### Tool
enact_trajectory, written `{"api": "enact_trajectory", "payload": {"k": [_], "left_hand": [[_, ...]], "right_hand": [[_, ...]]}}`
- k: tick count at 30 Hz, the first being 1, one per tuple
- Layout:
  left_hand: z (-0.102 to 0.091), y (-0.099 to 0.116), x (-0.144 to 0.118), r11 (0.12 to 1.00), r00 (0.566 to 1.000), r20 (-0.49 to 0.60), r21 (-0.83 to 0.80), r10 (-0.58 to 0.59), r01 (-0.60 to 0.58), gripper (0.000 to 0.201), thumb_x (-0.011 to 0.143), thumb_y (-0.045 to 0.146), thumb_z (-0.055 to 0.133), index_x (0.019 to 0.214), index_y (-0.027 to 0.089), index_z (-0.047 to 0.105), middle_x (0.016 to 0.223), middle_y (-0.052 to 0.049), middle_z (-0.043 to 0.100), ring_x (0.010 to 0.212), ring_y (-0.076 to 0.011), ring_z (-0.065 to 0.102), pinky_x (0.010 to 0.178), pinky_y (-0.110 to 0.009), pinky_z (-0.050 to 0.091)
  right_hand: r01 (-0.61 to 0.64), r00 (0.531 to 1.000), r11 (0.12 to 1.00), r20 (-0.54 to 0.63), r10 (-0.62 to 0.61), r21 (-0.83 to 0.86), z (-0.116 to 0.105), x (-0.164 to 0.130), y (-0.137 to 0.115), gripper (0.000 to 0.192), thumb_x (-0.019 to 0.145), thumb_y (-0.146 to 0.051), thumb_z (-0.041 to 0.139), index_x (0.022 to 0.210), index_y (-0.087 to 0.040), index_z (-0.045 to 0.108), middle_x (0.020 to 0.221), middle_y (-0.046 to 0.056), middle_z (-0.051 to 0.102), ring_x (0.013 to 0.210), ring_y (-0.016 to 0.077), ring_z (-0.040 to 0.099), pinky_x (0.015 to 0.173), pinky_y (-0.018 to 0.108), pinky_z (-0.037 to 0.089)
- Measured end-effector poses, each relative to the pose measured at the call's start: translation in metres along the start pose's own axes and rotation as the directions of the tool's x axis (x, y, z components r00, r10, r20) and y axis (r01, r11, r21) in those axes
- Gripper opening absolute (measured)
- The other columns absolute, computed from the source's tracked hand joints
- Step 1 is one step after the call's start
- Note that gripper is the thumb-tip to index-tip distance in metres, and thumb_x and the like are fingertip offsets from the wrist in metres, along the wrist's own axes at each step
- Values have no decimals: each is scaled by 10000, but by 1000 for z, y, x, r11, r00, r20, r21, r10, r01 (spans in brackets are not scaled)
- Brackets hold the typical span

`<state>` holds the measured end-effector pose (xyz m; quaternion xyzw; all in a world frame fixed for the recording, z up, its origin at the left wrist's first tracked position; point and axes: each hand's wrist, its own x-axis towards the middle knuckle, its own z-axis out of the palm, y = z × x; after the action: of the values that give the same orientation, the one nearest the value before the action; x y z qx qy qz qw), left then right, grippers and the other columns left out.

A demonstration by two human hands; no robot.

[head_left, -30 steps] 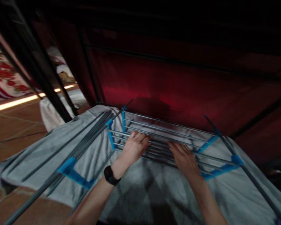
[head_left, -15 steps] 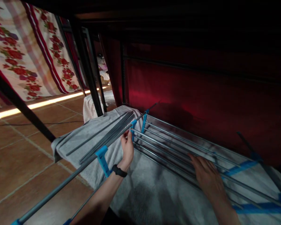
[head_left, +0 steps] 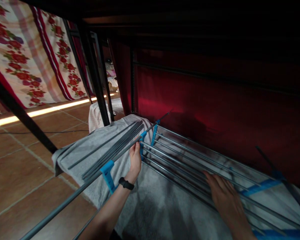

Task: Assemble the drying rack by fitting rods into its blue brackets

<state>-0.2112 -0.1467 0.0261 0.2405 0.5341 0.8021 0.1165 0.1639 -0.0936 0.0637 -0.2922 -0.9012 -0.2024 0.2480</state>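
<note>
- A floral curtain (head_left: 27,56) hangs at ten o'clock, above the tiled floor (head_left: 22,166).
- The left hand (head_left: 135,160) clasps a grey rail of the folding drying rack (head_left: 180,156), which lies on a grey cloth (head_left: 155,206).
- The right hand (head_left: 225,196), at four o'clock, rests flat and unclenched on the rack's rails.

Terracotta floor tiles (head_left: 27,160) are covering the left side of the room, and a bright strip of light (head_left: 40,112) is lying across them along the far edge. A floral curtain (head_left: 27,56) with red flowers and stripes is hanging at upper left. Black metal posts (head_left: 92,73) are standing slanted before it. A dark red fabric wall (head_left: 215,110) is filling the right side, fading into shadow above.
</note>
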Motion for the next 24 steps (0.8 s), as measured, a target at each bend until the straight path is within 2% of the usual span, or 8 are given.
{"api": "enact_trajectory", "payload": {"k": [3, 8, 14, 19, 24], "left_hand": [[2, -1, 0, 999, 999, -31, -21, -27, 27, 322, 891, 459, 589, 1049, 198, 690, 1198, -77, 692, 1187, -227, 599, 1123, -377, 377], [7, -13, 14, 992, 999, 33, -123, -7, 11, 337, 881, 458, 590, 1003, 160, 685, 1066, -91, 709, 1076, -222, 628, 1050, -359, 419], [10, -22, 20, 937, 994, 19, -330, -111, 111, 270, 741, 434, 737, 818, 191, 649, 838, 3, 662, 844, -153, 607, 886, -276, 462], [12, -20, 19, 904, 989, 53, -399, -141, 151, 240, 725, 399, 761, 808, 188, 681, 809, 7, 659, 794, -145, 586, 832, -259, 456], [13, -17, 18, 857, 982, 41, -483, -184, 181, 270, 667, 365, 798, 863, 198, 718, 851, 21, 687, 782, -128, 585, 831, -245, 450]], "right_hand": [[-1, 1000, 1000, 2, 1, -6, 1, 0, 1, 466, 951, -104, 413, 1397, -221, 483, 1038, 75, 684, 907, 220, 644, 866, 383, 474], [13, 1000, 1000, 9, -13, -18, 5, -2, 4, 451, 943, -114, 427, 1372, -222, 515, 1004, 75, 690, 888, 219, 650, 861, 387, 479], [39, 999, 997, 4, -39, -63, 2, 1, 0, 375, 982, -151, 424, 1335, -188, 544, 1122, 99, 697, 984, 220, 651, 898, 392, 457], [26, 1000, 999, 2, -26, -18, 4, 33, -34, 367, 1013, -216, 415, 1358, -163, 528, 1176, 119, 689, 1045, 224, 640, 951, 400, 443], [-36, 991, 994, 132, 23, 103, 7, 93, -90, 393, 1013, -210, 415, 1400, -173, 473, 1231, 114, 661, 1075, 215, 625, 970, 376, 445]]}}
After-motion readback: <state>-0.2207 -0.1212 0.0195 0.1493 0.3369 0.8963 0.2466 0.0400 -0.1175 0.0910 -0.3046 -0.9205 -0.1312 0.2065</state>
